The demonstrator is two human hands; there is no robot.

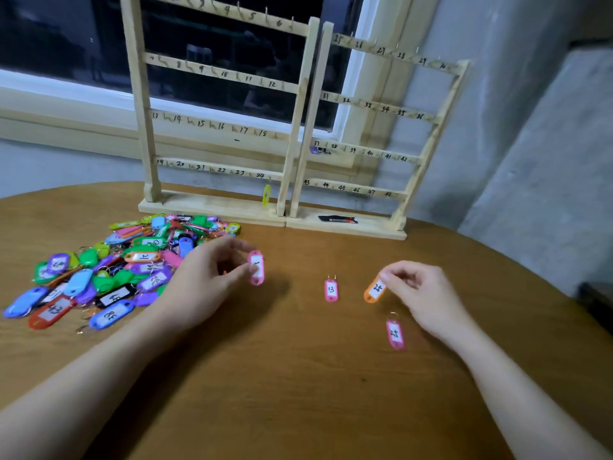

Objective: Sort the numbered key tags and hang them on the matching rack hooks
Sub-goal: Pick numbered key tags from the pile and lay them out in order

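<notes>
Wooden table (298, 393), left hand (205, 280) pinching upright pink tag (256, 267), right hand (421, 290) pinching slanted orange tag (374, 290)

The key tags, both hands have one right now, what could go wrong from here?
The orange tag in the right hand reads like 25 or 28, so it could land on the wrong hook. The pink tag in the left hand is held by a light fingertip grip and might drop.

Open desk (298, 393) lies bare in front; tag pile (109, 267) blocks the left, 2 racks (298, 127) wall off the rear, with loose pink tags (331, 289) scattered at centre-right.
</notes>
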